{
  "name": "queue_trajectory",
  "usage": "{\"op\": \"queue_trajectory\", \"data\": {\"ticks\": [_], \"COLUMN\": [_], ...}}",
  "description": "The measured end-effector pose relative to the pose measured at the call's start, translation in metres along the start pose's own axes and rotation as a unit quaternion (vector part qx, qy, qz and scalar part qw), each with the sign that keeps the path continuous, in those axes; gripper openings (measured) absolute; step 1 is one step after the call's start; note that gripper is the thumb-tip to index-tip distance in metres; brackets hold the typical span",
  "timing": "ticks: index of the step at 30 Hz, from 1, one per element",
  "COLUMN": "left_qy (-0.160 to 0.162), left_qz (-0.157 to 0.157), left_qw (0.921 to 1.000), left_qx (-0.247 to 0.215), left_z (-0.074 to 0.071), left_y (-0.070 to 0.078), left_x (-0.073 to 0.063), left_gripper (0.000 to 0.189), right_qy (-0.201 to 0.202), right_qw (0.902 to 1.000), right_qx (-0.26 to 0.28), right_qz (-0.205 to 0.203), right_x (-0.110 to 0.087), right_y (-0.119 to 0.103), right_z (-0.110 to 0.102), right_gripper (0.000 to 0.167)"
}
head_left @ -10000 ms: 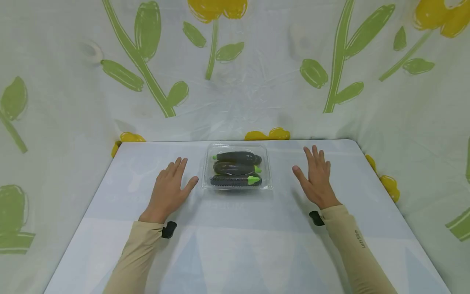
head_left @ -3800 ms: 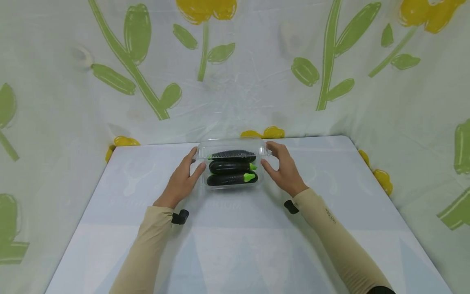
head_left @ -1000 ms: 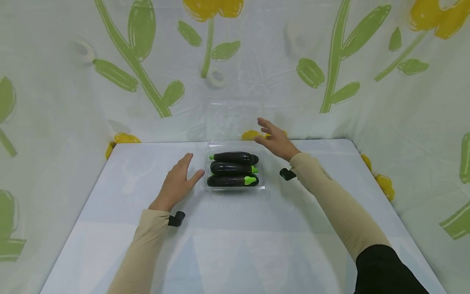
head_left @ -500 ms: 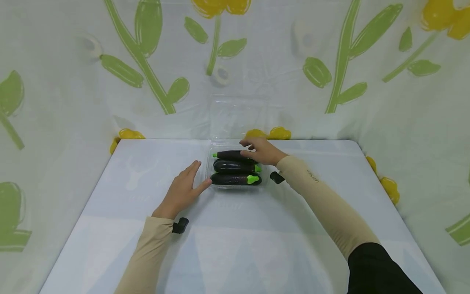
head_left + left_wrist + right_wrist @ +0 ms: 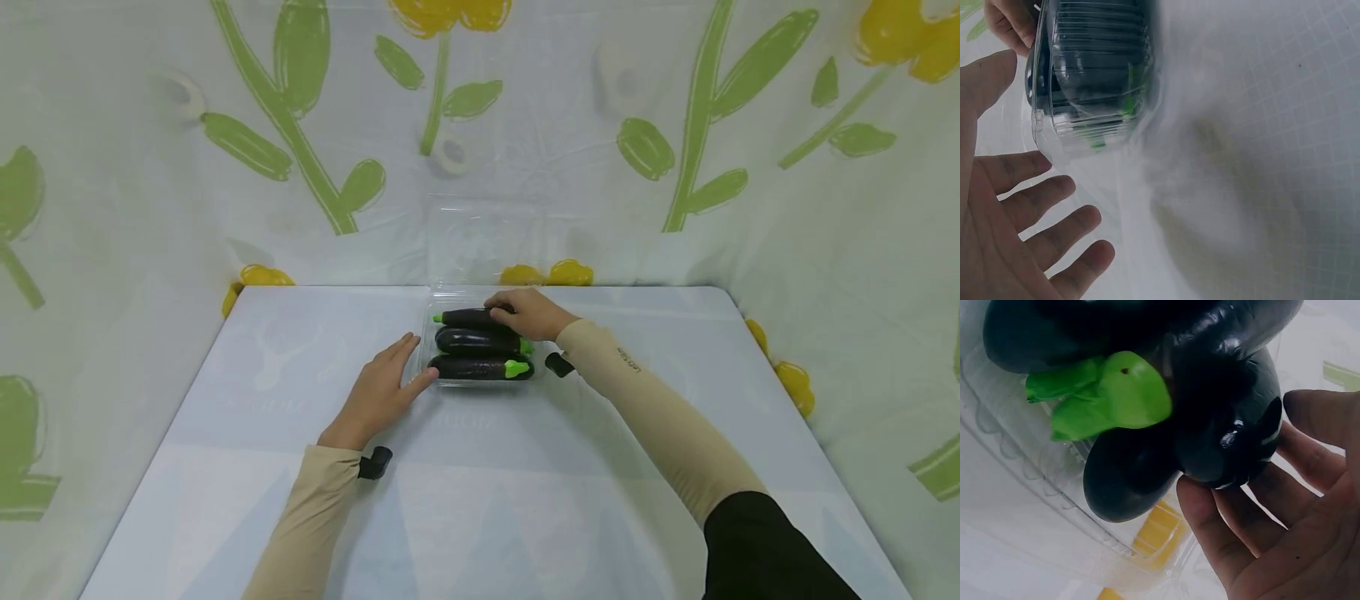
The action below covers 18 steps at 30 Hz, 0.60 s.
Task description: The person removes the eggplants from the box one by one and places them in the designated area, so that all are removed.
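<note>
A clear plastic clamshell box stands near the table's back edge with its transparent lid swung up behind it. Inside lie several dark eggplants, stacked, with bright green caps. My right hand grips the right end of the far eggplant; in the right wrist view the fingers and thumb curl round the tip of that eggplant. At the box's left side is my left hand, fingers spread, thumb by the near-left corner. The left wrist view has its fingertips right at the box wall.
The white table extends toward me. Behind it hangs a pale curtain printed with green leaves and yellow flowers, close to the back edge and the raised lid.
The box lid, closed at first, was lifted by both hands and swung up backward. My right hand then moved left and down onto the far eggplant. The left hand stays by the box.
</note>
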<state>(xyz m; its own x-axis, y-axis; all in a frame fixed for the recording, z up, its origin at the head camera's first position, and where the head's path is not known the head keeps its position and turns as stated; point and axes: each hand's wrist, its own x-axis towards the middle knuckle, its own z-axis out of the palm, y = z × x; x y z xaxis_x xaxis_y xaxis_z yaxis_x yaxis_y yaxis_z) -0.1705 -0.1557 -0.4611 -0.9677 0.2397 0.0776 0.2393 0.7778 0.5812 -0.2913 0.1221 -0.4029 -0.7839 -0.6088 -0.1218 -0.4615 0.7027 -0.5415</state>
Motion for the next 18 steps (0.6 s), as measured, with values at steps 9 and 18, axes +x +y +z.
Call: {"op": "queue_trajectory", "data": {"ticks": [9, 18], "left_qy": [0.006, 0.017], "left_qz": [0.005, 0.017], "left_qw": [0.9999, 0.9996], "left_qx": [0.007, 0.014], "left_z": [0.0012, 0.0032], "left_y": [-0.0029, -0.0033], "left_x": [-0.0012, -0.0025], "left_gripper": [0.077, 0.079], "right_qy": [0.002, -0.011], "right_qw": [0.9996, 0.9996], "right_qx": [0.028, 0.027], "right_qz": [0.001, 0.002], "right_x": [0.0045, 0.0036], "right_y": [-0.0025, -0.0039], "right_z": [0.0021, -0.0007], "right_gripper": [0.026, 0.040]}}
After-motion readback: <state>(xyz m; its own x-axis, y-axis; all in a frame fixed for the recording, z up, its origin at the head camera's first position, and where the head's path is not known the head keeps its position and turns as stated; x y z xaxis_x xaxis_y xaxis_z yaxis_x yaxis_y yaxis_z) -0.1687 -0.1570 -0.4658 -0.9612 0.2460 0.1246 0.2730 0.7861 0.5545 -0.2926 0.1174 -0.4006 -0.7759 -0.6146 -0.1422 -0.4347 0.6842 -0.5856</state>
